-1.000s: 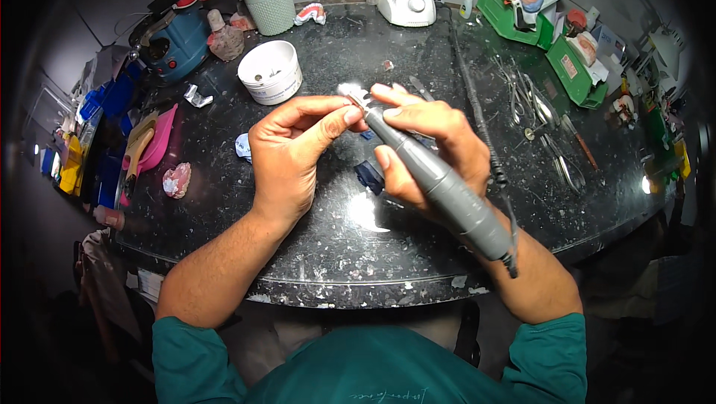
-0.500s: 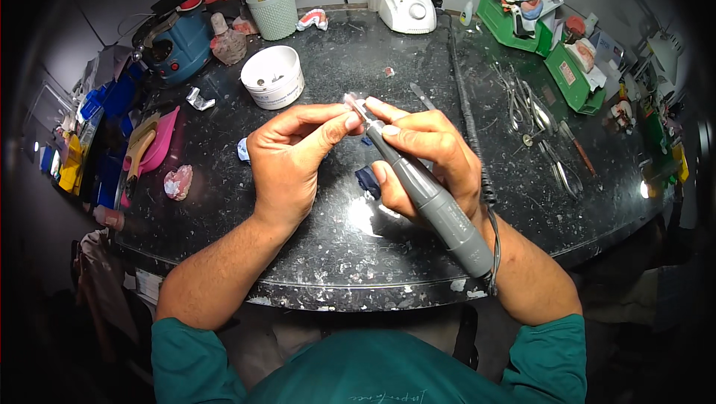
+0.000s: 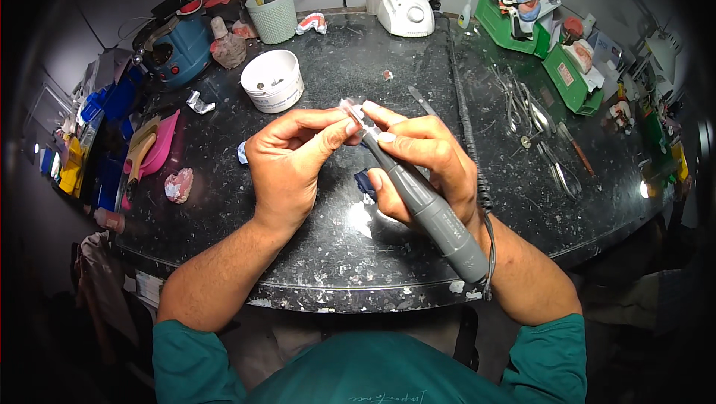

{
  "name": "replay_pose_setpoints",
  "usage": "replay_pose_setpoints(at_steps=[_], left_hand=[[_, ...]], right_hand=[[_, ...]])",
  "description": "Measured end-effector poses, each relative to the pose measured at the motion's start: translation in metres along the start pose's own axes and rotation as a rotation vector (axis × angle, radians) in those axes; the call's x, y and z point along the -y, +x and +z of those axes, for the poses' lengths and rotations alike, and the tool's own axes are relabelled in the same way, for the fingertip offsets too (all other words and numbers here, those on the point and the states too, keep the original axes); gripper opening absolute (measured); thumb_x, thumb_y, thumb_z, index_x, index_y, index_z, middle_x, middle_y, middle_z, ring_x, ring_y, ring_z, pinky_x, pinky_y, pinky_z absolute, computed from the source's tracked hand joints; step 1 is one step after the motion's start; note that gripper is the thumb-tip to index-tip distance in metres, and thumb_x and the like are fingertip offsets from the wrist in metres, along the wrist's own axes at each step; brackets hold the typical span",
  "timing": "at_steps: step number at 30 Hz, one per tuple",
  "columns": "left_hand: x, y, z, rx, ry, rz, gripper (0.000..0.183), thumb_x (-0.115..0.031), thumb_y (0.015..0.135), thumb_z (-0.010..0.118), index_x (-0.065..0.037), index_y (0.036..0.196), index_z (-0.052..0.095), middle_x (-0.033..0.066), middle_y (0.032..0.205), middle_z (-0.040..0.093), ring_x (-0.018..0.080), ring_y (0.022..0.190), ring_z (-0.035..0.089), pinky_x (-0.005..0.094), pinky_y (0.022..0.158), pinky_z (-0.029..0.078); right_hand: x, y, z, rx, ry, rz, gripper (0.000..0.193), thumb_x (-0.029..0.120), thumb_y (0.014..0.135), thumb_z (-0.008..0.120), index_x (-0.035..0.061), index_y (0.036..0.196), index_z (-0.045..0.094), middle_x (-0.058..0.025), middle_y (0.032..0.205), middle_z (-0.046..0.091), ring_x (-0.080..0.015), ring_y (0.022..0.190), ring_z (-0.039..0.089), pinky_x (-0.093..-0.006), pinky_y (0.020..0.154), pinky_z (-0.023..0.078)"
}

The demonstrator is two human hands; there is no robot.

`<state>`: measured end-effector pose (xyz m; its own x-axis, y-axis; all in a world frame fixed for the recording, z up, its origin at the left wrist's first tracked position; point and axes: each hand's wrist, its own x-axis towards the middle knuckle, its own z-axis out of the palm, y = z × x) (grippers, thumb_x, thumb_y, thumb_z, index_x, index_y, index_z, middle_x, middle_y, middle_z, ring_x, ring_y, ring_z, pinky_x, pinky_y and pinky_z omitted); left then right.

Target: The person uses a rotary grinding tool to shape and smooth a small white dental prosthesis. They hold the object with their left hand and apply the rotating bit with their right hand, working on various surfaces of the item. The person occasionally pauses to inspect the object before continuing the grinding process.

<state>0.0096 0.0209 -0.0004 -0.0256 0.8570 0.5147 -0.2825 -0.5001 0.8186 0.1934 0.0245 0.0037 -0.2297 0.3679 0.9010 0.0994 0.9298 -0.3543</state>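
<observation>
My right hand point(image 3: 441, 152) is wrapped round a grey rotary handpiece point(image 3: 429, 206), its narrow end pointing up and left. My left hand point(image 3: 287, 158) pinches a small pinkish, partly clear piece point(image 3: 352, 108) between thumb and fingers. The handpiece tip meets or almost meets that piece; blur and the fingertips hide the exact contact. Both hands come together over the middle of the dark workbench point(image 3: 358, 46). A dark blue lump point(image 3: 365, 182) lies on the bench beneath my right hand.
A white tub point(image 3: 272, 98) stands beyond my left hand, near a pink dustpan point(image 3: 162, 144) with a brush. A white control box point(image 3: 405, 10) sits at the back. To the right are metal hand tools point(image 3: 533, 109) and green trays point(image 3: 570, 80). The handpiece cord point(image 3: 468, 117) runs past my right hand.
The handpiece has shifted slightly left and down at its rear end, with my right hand. My left hand has barely moved and still pinches the small piece.
</observation>
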Motion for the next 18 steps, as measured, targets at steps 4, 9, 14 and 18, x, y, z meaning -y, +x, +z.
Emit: replay_pose_setpoints(at_steps=[4,9,14,18], left_hand=[[-0.0024,0.0003,0.0009,0.015,0.015,0.004,0.010,0.005,0.091,0.071,0.006,0.101,0.072,0.0149,0.098,0.074,0.0178,0.088,0.072,0.0310,0.083,0.060],[-0.0026,0.0000,0.0020,0.020,0.036,0.046,0.009,0.006,0.091,0.070,0.006,0.100,0.071,0.0151,0.098,0.074,0.0179,0.089,0.072,0.0315,0.083,0.060],[-0.0012,-0.0006,0.0021,-0.009,-0.008,0.017,0.010,0.007,0.088,0.072,0.004,0.098,0.072,0.0131,0.098,0.074,0.0163,0.090,0.071,0.0287,0.085,0.058],[-0.0010,-0.0003,0.0016,-0.033,-0.002,-0.006,0.012,0.007,0.087,0.073,0.003,0.098,0.072,0.0123,0.098,0.075,0.0158,0.090,0.072,0.0273,0.085,0.057]], right_hand=[[0.0014,0.0007,-0.0012,0.006,-0.021,-0.008,0.042,-0.005,0.070,0.080,-0.0002,0.108,0.062,-0.0171,0.102,0.066,-0.0379,0.108,0.070,-0.0390,0.083,0.061],[0.0027,0.0021,-0.0016,0.016,-0.011,-0.028,0.043,-0.005,0.070,0.080,-0.0007,0.108,0.061,-0.0168,0.102,0.065,-0.0382,0.105,0.070,-0.0406,0.086,0.061],[0.0013,0.0021,-0.0001,-0.002,0.012,-0.029,0.043,-0.006,0.071,0.079,-0.0013,0.110,0.060,-0.0161,0.100,0.064,-0.0371,0.101,0.071,-0.0445,0.093,0.060],[0.0016,0.0040,-0.0013,0.023,0.027,-0.045,0.043,-0.006,0.071,0.079,-0.0012,0.110,0.060,-0.0170,0.101,0.064,-0.0364,0.100,0.071,-0.0441,0.093,0.060]])
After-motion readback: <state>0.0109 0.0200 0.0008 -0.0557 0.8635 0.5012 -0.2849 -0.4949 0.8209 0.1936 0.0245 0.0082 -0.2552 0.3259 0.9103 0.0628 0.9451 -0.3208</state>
